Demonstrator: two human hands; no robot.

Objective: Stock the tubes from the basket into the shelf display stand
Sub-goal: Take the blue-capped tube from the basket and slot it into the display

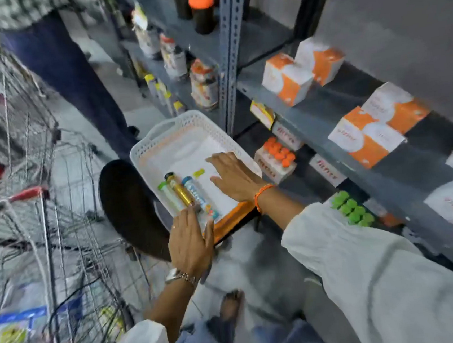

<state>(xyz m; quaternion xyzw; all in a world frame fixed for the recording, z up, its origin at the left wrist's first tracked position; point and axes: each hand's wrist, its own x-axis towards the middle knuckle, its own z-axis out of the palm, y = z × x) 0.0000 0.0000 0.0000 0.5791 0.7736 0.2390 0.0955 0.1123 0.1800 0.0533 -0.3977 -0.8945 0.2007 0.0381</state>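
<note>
A white perforated basket (161, 134) rests on a dark round stool (129, 205) beside the shelf. In it lie a gold tube (179, 190), a green-capped tube (170, 195) and a blue tube (197, 194) side by side, plus a small yellow-green item (199, 173). My left hand (190, 241) grips the basket's near edge, fingers over the tube ends. My right hand (234, 174) hovers flat over the basket's right side, fingers spread, holding nothing. A display stand with orange-capped tubes (277, 152) sits on the shelf to the right; a green-capped set (352, 209) sits lower.
Grey metal shelving (326, 131) on the right carries orange-and-white boxes (287, 78) and dark bottles with orange caps. Wire shopping carts (36, 189) crowd the left. Another person's legs (72, 75) stand behind the basket. My foot (231, 305) is on the floor below.
</note>
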